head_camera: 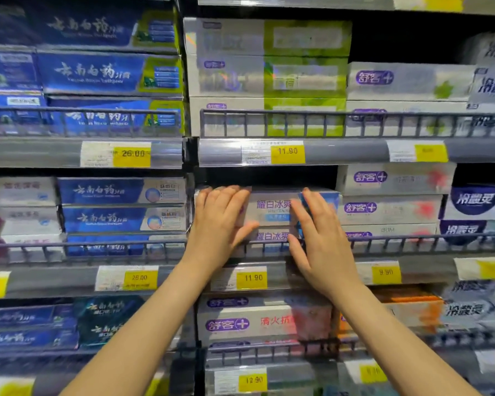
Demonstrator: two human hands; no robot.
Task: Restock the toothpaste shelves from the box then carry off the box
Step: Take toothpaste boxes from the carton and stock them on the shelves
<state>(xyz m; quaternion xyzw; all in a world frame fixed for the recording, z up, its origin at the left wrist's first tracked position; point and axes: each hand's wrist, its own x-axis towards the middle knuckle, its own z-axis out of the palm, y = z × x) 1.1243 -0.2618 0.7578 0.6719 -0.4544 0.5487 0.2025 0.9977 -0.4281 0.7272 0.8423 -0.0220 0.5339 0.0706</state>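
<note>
Seen from the head camera, the person faces store shelves packed with boxed toothpaste, both bare forearms reaching up from the near edge to the middle shelf. The left hand (222, 217) lies flat with straight, slightly spread fingers pressed against the left end of a white and pale blue toothpaste carton (272, 208), the top one of a short stack in the centre bay. The right hand (319, 238) is also flat, its fingers straight and close together, resting against the right part of the same carton and the carton below it (272, 236); neither hand curls round anything. The stack sits behind the grey wire rail (412, 241) along the front of the shelf, with dark free space above it. A yellow price tag reading 11.90 (252, 278) hangs on the shelf edge just under the hands. Left of the stack stand blue cartons (103, 191) in rows, and just beside it on the right are white cartons with purple logos (389, 208). On the shelf above sit white and green cartons (269, 58), behind a second rail. The restocking box is not visible in this view
</note>
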